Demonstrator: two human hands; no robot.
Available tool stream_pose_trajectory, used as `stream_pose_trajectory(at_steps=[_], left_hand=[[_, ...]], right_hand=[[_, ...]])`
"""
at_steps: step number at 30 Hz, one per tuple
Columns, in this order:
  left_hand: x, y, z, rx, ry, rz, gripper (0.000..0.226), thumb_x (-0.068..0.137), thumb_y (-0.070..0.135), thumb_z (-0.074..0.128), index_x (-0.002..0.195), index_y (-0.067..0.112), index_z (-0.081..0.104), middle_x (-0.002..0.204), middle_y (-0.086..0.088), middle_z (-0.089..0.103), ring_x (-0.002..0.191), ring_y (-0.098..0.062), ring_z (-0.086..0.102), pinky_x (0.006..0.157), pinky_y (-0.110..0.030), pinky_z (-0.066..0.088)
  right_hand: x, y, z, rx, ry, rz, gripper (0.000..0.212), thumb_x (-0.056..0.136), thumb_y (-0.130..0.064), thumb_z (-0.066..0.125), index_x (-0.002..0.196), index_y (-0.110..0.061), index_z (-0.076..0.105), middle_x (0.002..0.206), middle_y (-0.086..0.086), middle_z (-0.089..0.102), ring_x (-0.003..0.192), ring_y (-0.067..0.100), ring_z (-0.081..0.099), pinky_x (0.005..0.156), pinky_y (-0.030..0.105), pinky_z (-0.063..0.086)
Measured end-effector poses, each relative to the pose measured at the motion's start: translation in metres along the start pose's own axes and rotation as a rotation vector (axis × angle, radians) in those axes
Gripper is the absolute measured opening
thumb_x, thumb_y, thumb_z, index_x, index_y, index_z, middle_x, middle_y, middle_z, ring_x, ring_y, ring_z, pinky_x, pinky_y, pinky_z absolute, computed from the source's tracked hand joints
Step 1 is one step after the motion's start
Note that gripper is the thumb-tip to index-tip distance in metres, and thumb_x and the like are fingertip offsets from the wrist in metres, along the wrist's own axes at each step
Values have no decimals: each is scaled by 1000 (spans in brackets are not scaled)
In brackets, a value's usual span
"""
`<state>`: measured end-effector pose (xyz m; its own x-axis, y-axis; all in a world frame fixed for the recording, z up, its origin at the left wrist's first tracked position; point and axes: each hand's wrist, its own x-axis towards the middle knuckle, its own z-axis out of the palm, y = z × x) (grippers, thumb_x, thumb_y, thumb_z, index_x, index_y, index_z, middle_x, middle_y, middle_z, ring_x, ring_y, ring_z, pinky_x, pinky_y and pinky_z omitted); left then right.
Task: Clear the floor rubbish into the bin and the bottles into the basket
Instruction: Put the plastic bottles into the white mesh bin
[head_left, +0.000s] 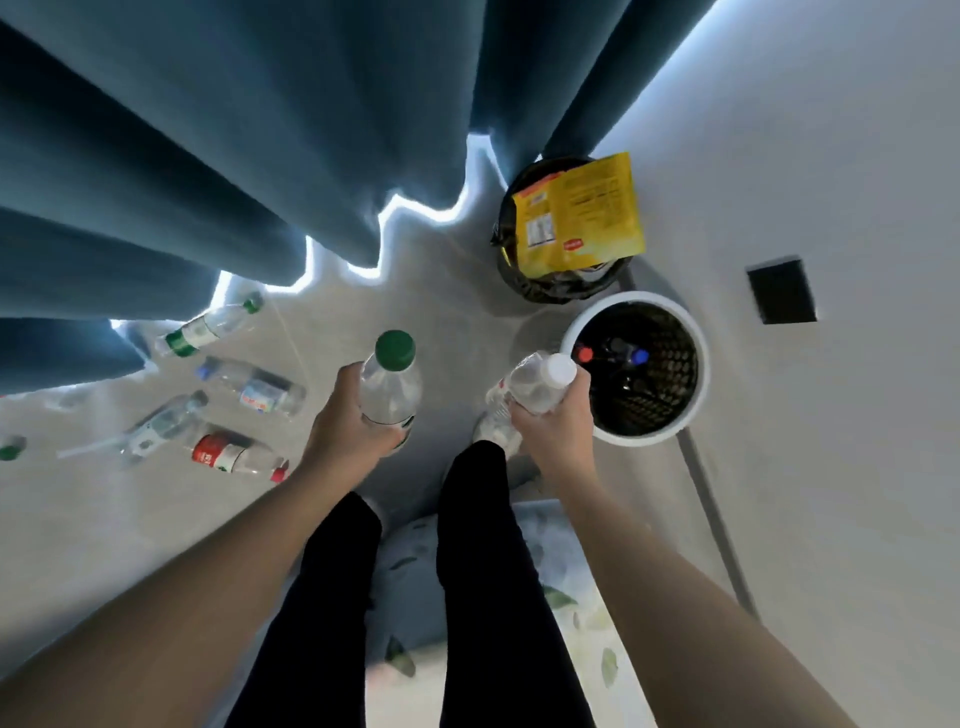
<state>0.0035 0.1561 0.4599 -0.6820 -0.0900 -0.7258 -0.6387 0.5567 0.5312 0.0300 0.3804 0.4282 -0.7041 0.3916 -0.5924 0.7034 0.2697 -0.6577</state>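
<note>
Bare forearms reach down from the near edge, with black trouser legs (467, 597) between them, standing on pale floor (405, 291). Left hand (353, 421) holds a clear bottle with a green cap (390, 384), fingers wrapped around its lower body, cap pointing up toward the camera. Right hand (553, 421) holds a clear bottle with a white cap (540, 382), fingers closed round its middle, the cap end just beside the near-left rim of the white basket (691, 384). Basket is dark inside, with bottles in it showing a red cap and a blue cap. Just beyond it stands a bin (524, 280) with a black liner, a yellow packet (576, 213) propped across its top. Left, on the floor, lie four bottles on their sides: a green-capped one (208, 325) farthest, a blue-capped one (254, 387), a clear one (161, 423), a red-labelled one (234, 452) nearest. Blue curtains (208, 130) hang at far left. White wall (831, 156) on the right, by the basket.
</note>
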Motion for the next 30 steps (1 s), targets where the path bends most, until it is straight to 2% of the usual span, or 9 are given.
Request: stream_pose_trajectory(at_steps=[3,9,14,17,20,23,27,30], left_hand=[[15,34,50,80,-55,25,74,70,15,79,131,27,38,112,3,57,97,-23,55,79,-29,38],[51,84,138,148,-181,77,65,67,20,82,114,37,40,101,9,62,93,-19,59,74,-27,40],[105,99,191,132,-279,146,77,69,13,83,126,40,39,110,9,61,103,-15,60,86,-29,46],[153,95,219,111,-294,178,77,69,9,83,119,46,38,117,7,61,107,-13,60,94,-35,49],[192,82,237,100,-298,223,73,70,10,83,115,48,41,114,12,62,105,-9,61,93,-34,50],[213,67,241,112,-305,264,71,71,8,82,110,52,41,109,20,60,103,-4,61,90,-29,51],[219,59,232,211,-310,304,80,71,9,81,102,68,37,112,18,58,107,-12,60,96,-40,50],[212,66,223,269,-306,313,75,70,12,80,111,58,36,110,14,59,105,-14,60,95,-42,50]], right_hand=[[32,20,-51,22,79,45,65,73,-22,79,124,-31,39,118,-8,54,106,9,55,91,29,46],[84,76,-119,84,230,143,62,75,-13,76,121,-29,36,118,-2,55,104,13,55,91,28,45],[129,126,-118,187,327,247,64,74,-16,79,118,-31,35,115,-4,56,104,11,56,87,23,41],[165,168,-99,211,342,288,64,76,-12,77,119,-33,34,107,-11,55,100,9,54,84,18,38],[201,206,-76,219,345,287,64,75,-8,75,121,-32,38,111,-8,55,101,9,53,79,10,35],[226,237,-54,200,356,288,67,70,-11,76,125,-26,42,122,1,55,112,16,53,91,22,39],[234,252,-41,211,355,307,71,71,-11,79,130,-24,41,132,4,49,121,16,50,104,33,43],[223,247,-45,229,342,327,74,73,-9,77,134,-25,39,139,3,45,128,16,46,105,43,45]])
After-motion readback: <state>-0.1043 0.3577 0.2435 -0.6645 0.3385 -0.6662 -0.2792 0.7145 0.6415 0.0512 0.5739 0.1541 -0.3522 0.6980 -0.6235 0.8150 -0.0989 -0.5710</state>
